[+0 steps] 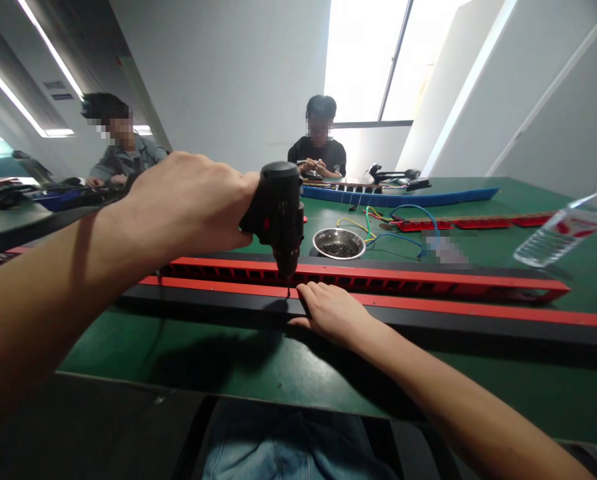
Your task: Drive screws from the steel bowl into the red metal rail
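Green table top [178,347] underfoot of everything here, in a pale-walled room with strip lights overhead on the left and a bright window at the back. One long red and black rail [428,313] runs across the table. The left hand [188,203] is wrapped tight round one black power screwdriver [278,213], tool upright, its bit touching the rail's red strip straight below the grip. The right hand [331,313] lies flat on the rail, fingers loosely together, touching it just right of the bit, holding nothing. Beyond the driver, one steel bowl [339,243] of small dark screws. Right of that, a bundle of coloured wires [383,223], and further right one clear plastic bottle [563,230] tilted. One blue rail [403,197] lies farther back. Two people [318,150] sit across, one directly behind the driver, one off to the left.
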`<state>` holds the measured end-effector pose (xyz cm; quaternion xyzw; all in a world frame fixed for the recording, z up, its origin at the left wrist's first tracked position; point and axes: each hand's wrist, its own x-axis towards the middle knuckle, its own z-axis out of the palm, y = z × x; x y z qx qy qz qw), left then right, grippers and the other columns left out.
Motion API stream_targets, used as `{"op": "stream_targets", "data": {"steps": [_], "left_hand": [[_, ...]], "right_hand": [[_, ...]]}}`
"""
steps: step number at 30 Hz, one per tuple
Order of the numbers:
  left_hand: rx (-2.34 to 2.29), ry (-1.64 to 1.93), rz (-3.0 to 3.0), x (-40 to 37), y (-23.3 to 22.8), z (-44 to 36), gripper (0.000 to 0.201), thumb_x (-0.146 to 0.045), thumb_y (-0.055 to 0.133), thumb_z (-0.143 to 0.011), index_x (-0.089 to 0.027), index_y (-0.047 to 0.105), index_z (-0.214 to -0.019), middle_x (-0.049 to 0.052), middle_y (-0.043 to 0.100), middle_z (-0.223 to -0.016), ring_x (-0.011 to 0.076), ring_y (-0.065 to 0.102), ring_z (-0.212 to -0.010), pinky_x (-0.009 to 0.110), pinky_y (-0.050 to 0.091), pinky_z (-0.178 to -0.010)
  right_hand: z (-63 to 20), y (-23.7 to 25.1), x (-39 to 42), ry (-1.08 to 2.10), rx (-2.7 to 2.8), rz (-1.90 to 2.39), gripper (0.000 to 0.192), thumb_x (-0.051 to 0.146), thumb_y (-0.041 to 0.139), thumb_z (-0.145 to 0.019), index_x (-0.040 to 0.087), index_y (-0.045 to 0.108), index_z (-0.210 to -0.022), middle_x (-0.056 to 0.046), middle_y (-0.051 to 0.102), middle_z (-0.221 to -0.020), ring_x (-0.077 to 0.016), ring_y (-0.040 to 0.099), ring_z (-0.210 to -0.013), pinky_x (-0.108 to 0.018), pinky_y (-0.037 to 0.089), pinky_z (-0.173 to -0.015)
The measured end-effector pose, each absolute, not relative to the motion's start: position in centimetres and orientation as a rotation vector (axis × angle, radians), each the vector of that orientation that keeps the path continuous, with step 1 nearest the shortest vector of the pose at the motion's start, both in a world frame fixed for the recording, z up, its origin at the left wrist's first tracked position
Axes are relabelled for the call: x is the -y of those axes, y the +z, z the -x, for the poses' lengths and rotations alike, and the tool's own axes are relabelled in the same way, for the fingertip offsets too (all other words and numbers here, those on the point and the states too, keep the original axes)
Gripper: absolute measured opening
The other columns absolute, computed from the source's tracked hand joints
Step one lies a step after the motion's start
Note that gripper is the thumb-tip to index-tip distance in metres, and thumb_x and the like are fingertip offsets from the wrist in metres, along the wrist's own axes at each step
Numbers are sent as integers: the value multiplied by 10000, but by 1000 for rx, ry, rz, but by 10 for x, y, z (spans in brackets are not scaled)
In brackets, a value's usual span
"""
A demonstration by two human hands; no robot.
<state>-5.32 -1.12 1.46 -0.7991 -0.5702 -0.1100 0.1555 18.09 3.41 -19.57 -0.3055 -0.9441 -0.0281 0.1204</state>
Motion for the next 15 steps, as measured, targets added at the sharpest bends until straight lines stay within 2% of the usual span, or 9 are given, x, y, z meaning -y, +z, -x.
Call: {"op": "stream_targets", "data": {"steps": [4,8,11,15], "left_hand": [[1526,-187,2191,10,14,53,455,-512,635,-862,-147,716,-1121,63,706,-843,371,704,-1015,447,427,-900],[1452,-45,2080,8,13,50,381,-477,633,-852,-191,705,-1093,76,656,-746,319,699,-740,425,462,-739],[1445,-37,2079,9,14,46,371,-484,617,-862,-193,699,-1077,64,633,-740,291,682,-703,419,461,-732],[1483,-53,2083,10,14,43,394,-488,672,-836,-170,700,-1068,64,623,-768,317,691,-754,431,470,-758]], "right_hand": [[-179,-194,-34,-113,2784,917,611,686,510,-942,130,593,-1179,-169,696,-1060,-334,688,-977,-423,512,-840],[-180,-193,-33,-108,2789,936,614,690,493,-950,135,582,-1197,-162,697,-1076,-324,687,-1004,-416,507,-866],[-181,-193,-33,-121,2792,921,619,681,483,-960,126,577,-1216,-169,695,-1095,-327,686,-1017,-418,506,-870],[-180,-192,-34,-149,2813,918,634,692,485,-952,119,585,-1205,-166,700,-1083,-331,691,-997,-419,508,-852]]}}
